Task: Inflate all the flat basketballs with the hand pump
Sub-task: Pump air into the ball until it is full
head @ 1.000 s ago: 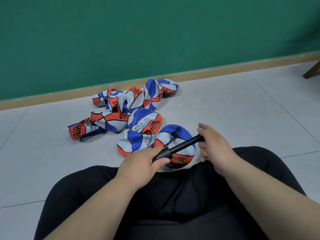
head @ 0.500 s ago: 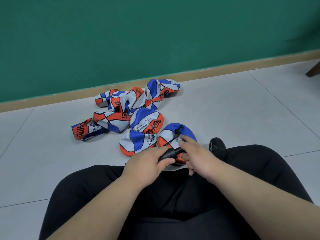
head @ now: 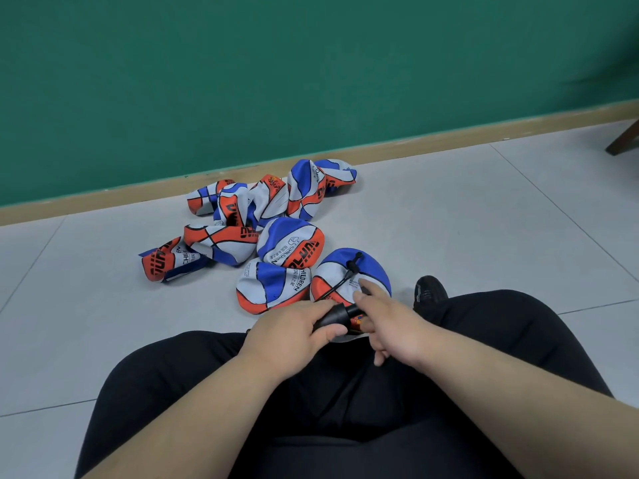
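Several flat blue, white and orange basketballs [head: 242, 233] lie in a heap on the grey tiled floor. The nearest flat basketball [head: 370, 271] lies just in front of my knees, with the black pump hose [head: 345, 278] plugged into its top. My left hand [head: 294, 331] grips the black hand pump [head: 337, 314] by its barrel. My right hand [head: 387, 323] holds the pump's handle end, pushed in close against the barrel. Most of the pump is hidden by both hands.
A green wall with a tan skirting board [head: 415, 146] runs behind the heap. My legs in black trousers [head: 501, 326] fill the foreground, with a black shoe [head: 430, 288] beside the near ball. A dark furniture leg [head: 622, 140] shows at the far right.
My right hand has pushed the pump handle in towards my left hand, so the extended rod is no longer visible. The view has shifted slightly, and my black shoe has come into sight.
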